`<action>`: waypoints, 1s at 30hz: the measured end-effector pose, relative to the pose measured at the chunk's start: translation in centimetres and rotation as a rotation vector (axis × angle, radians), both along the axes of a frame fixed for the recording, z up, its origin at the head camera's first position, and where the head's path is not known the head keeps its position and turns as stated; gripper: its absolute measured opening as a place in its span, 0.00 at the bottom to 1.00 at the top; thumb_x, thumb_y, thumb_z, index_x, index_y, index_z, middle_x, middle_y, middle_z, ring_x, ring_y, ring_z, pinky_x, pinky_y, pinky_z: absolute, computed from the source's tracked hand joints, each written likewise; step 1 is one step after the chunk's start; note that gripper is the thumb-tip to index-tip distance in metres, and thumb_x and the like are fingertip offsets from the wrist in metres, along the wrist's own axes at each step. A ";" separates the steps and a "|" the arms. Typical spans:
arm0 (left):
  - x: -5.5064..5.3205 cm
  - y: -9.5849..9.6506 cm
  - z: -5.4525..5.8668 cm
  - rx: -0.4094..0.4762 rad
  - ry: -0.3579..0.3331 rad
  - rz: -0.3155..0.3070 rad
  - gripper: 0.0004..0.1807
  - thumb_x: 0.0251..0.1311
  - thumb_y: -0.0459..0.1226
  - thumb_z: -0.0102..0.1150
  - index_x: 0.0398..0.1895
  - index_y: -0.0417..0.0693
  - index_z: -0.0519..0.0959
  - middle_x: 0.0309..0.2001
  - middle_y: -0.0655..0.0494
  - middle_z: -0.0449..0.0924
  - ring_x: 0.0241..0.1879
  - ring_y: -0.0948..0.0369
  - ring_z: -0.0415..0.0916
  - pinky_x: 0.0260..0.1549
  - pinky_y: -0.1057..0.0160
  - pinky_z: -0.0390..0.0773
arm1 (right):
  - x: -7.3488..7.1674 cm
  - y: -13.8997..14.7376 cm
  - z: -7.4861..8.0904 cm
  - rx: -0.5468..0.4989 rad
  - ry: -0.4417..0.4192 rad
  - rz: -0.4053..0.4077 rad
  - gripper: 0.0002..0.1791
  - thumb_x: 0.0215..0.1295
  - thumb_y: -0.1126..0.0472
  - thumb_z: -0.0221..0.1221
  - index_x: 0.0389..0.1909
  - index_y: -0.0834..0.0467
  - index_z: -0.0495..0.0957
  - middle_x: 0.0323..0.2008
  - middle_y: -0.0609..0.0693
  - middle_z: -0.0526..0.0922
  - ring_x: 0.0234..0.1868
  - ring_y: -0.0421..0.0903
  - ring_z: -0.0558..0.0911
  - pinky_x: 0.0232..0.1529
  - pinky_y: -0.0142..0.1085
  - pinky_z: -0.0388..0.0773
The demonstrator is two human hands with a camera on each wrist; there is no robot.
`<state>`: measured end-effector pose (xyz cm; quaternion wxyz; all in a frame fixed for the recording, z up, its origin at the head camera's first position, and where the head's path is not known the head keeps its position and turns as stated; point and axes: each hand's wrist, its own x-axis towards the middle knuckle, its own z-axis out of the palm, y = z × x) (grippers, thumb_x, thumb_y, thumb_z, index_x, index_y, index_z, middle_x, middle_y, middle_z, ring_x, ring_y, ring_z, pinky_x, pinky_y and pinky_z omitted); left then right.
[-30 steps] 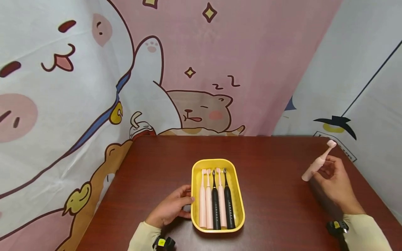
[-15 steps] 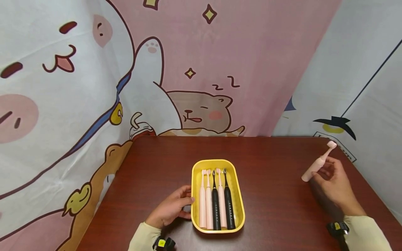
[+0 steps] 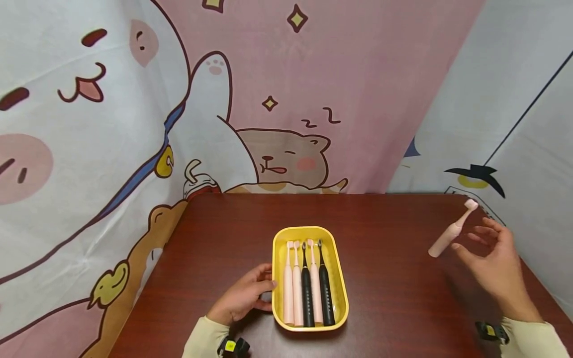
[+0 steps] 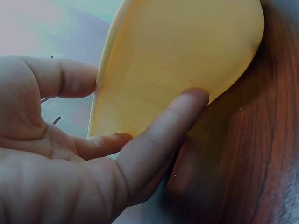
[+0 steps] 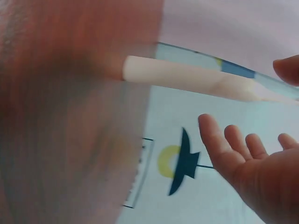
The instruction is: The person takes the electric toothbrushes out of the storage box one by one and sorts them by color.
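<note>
A yellow tray (image 3: 343, 298) sits mid-table with several electric toothbrushes lying side by side in it, pink ones (image 3: 288, 293) and black ones (image 3: 307, 298). My left hand (image 3: 243, 293) holds the tray's left side; in the left wrist view the thumb (image 4: 70, 79) meets the rim and fingers touch the outer wall (image 4: 187, 51). On the right of the table a single pink electric toothbrush (image 3: 447, 237) stands upright on its base, head up. Just right of it, my right hand (image 3: 497, 263) is spread and holds nothing. The right wrist view shows the toothbrush handle (image 5: 182, 75) apart from the fingers.
The dark red-brown wooden table (image 3: 385, 278) ends at a back edge against a cartoon-printed cloth (image 3: 358, 74). The cloth also rises along the left and right sides. Black bands with small devices (image 3: 233, 346) circle both wrists.
My right hand has let go of the pink toothbrush and drawn back to the right with its fingers opened. The toothbrush stays standing. Left hand and tray keep their places.
</note>
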<state>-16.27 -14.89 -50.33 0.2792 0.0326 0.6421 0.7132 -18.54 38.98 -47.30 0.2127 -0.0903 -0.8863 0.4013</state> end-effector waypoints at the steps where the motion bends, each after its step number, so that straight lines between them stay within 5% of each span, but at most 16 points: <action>1: 0.0 0.0 0.0 0.001 0.001 -0.001 0.33 0.75 0.34 0.52 0.78 0.32 0.56 0.67 0.31 0.68 0.54 0.50 0.78 0.44 0.47 0.89 | 0.2 -0.1 0.3 -0.011 -0.002 -0.014 0.51 0.67 0.59 0.71 0.83 0.48 0.49 0.64 0.54 0.69 0.49 0.15 0.66 0.40 0.13 0.64; 6: 0.1 -0.1 -0.1 0.006 0.010 -0.007 0.33 0.75 0.34 0.52 0.78 0.32 0.56 0.67 0.31 0.68 0.54 0.51 0.78 0.44 0.47 0.89 | 1.3 -0.8 2.0 -0.067 0.042 -0.071 0.49 0.66 0.62 0.70 0.82 0.47 0.51 0.55 0.25 0.63 0.46 0.15 0.70 0.40 0.11 0.66; 13: 0.1 -0.1 -0.1 0.010 0.008 -0.001 0.33 0.76 0.34 0.52 0.78 0.32 0.56 0.67 0.31 0.67 0.55 0.50 0.77 0.43 0.48 0.88 | 2.8 -3.6 5.0 -0.140 0.130 -0.090 0.48 0.62 0.70 0.70 0.79 0.48 0.58 0.54 0.25 0.68 0.44 0.17 0.76 0.36 0.11 0.72; 16: 0.1 -0.1 0.0 0.003 0.013 -0.003 0.32 0.76 0.34 0.52 0.78 0.32 0.56 0.67 0.31 0.67 0.55 0.50 0.77 0.42 0.49 0.88 | 3.2 -5.3 6.3 -0.168 0.180 -0.012 0.47 0.62 0.75 0.68 0.78 0.48 0.59 0.56 0.30 0.70 0.46 0.20 0.79 0.37 0.13 0.75; 21: -0.1 -0.2 -0.1 -0.001 0.017 0.003 0.32 0.76 0.34 0.52 0.78 0.33 0.56 0.67 0.31 0.68 0.54 0.50 0.78 0.42 0.49 0.89 | 3.5 -8.5 7.7 -0.351 0.286 0.250 0.45 0.59 0.85 0.63 0.75 0.53 0.62 0.59 0.42 0.74 0.49 0.29 0.85 0.36 0.20 0.83; 26: 0.0 -0.2 -0.1 0.007 0.013 0.009 0.32 0.76 0.34 0.52 0.77 0.32 0.57 0.67 0.31 0.68 0.54 0.50 0.78 0.41 0.50 0.89 | 3.4 -12.0 8.1 -0.498 0.305 0.487 0.44 0.59 0.88 0.59 0.74 0.57 0.64 0.61 0.48 0.73 0.49 0.35 0.87 0.34 0.28 0.87; 30: 0.1 -0.2 -0.1 0.012 0.016 0.003 0.32 0.76 0.34 0.52 0.77 0.32 0.57 0.67 0.31 0.68 0.55 0.50 0.77 0.42 0.49 0.89 | 3.0 -14.7 8.3 -0.438 0.266 0.535 0.41 0.62 0.85 0.61 0.74 0.58 0.65 0.62 0.47 0.73 0.50 0.35 0.87 0.35 0.30 0.88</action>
